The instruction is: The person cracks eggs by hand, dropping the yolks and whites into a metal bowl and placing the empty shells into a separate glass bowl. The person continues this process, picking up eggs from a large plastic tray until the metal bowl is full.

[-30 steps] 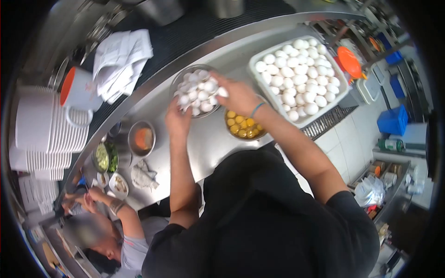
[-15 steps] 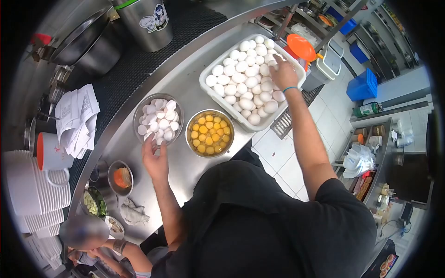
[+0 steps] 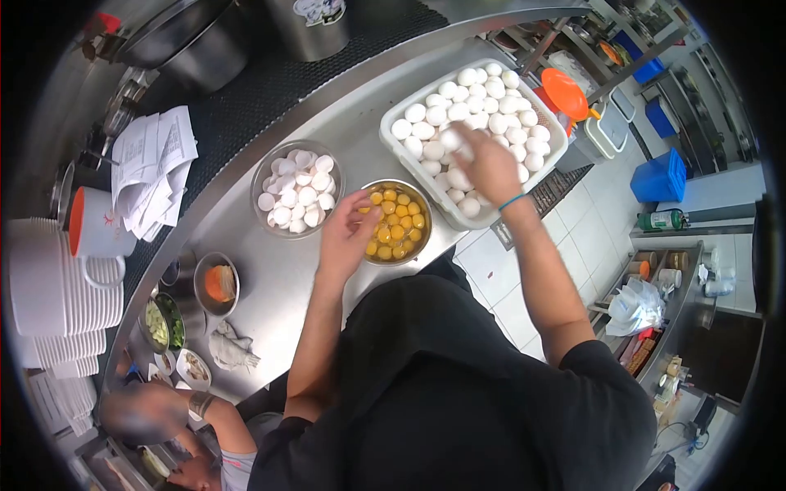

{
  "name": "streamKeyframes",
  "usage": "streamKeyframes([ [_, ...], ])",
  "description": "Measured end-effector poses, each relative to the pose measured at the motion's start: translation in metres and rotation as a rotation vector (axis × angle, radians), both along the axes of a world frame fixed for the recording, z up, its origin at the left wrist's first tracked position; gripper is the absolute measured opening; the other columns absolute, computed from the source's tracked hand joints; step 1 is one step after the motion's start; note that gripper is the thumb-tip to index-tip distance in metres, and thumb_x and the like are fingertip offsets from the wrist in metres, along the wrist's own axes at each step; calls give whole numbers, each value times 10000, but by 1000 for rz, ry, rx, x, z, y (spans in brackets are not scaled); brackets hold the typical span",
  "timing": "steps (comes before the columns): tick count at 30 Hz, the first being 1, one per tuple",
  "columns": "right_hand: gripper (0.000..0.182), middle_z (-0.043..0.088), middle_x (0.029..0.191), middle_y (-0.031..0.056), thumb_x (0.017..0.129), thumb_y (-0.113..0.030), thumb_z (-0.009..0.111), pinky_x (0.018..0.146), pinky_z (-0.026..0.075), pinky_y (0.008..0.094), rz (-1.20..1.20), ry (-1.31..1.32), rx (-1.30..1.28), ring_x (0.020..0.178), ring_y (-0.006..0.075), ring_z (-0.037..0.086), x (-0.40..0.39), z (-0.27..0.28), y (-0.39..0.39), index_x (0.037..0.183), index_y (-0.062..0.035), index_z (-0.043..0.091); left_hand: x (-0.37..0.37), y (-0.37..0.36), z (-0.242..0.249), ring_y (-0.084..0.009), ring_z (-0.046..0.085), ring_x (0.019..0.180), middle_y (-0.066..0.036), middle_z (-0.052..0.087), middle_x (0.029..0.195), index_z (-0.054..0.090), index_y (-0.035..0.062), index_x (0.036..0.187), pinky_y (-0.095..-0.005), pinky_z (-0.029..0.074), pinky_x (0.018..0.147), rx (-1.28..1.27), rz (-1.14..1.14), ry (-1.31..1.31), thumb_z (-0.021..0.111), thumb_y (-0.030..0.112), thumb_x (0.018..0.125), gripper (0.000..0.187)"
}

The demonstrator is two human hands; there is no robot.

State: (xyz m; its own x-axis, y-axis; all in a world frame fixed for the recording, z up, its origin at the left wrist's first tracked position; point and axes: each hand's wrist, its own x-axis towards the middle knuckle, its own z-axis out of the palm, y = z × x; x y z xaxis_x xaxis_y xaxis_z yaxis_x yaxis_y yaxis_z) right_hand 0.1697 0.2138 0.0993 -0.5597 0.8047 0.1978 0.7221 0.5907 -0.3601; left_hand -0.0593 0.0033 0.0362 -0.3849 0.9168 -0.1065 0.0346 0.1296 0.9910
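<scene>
My right hand (image 3: 487, 168) is above the near side of a white plastic tub (image 3: 391, 139), its fingers closed round a white egg (image 3: 457, 141) that is slightly blurred. Many whole white eggs (image 3: 491, 105) fill the tub. At the left rim of a steel bowl (image 3: 426, 245), my left hand (image 3: 348, 233) is open and empty, fingers loosely bent and thumb apart. Cracked eggs with whole yellow yolks (image 3: 396, 219) lie in that bowl, partly hidden by the left fingers. To its left, a clear bowl (image 3: 260, 209) holds a heap of empty eggshells (image 3: 299, 188).
A small bowl with orange food (image 3: 219, 283) and a crumpled cloth (image 3: 232, 347) are on the steel counter (image 3: 278, 319). Stacked white plates (image 3: 61, 286), a mug (image 3: 100, 225) and papers (image 3: 151, 168) line the left. Another person's arm (image 3: 225, 425) is at lower left.
My right hand has come back from the tub's far right side to its near side, now with an egg. My left hand has moved from the shell bowl to the yolk bowl.
</scene>
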Motion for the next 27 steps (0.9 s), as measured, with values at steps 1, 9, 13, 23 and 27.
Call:
streamKeyframes([
  [1, 508, 745, 1151, 125, 968, -274, 754, 880, 605, 495, 81, 13, 5, 1057, 337, 743, -12, -4, -22, 1460, -187, 663, 8, 6, -3, -151, 687, 1103, -116, 702, 1292, 593, 31, 1499, -329, 585, 956, -2, -41, -91, 767, 161, 1052, 497],
  [9, 483, 685, 1152, 120, 927, -204, 786, 866, 610, 475, 376, 6, -137, 1083, 352, 725, -46, -24, -101, 1394, -170, 669, 15, 6, -12, -103, 696, 968, -70, 745, 1144, 617, 36, 1400, -262, 567, 783, -114, -111, -164, 770, 272, 1065, 437],
  [13, 554, 670, 1256, 186, 901, -182, 773, 938, 590, 493, 434, 132, -304, 1097, 406, 708, -45, -19, -101, 1421, -114, 594, 16, -5, -22, -104, 693, 996, -62, 726, 1156, 609, 23, 1373, -263, 574, 832, -4, -104, -434, 760, 106, 1032, 382],
  [23, 518, 647, 1277, 237, 890, -44, 778, 1020, 537, 442, 346, 531, -204, 1165, 388, 662, -63, 50, -107, 1364, 24, 581, 20, -11, -13, -120, 713, 1003, -57, 714, 1188, 603, 28, 1359, -283, 606, 868, 84, 129, -2, 814, 20, 928, 480],
  [27, 520, 665, 1339, 221, 894, -40, 824, 1040, 538, 464, 439, 670, 158, 1213, 395, 659, -69, 53, -120, 1378, 12, 644, 21, -10, -13, -193, 733, 934, -109, 712, 1158, 633, 34, 1286, -310, 620, 811, 137, 188, 166, 848, 59, 872, 467],
])
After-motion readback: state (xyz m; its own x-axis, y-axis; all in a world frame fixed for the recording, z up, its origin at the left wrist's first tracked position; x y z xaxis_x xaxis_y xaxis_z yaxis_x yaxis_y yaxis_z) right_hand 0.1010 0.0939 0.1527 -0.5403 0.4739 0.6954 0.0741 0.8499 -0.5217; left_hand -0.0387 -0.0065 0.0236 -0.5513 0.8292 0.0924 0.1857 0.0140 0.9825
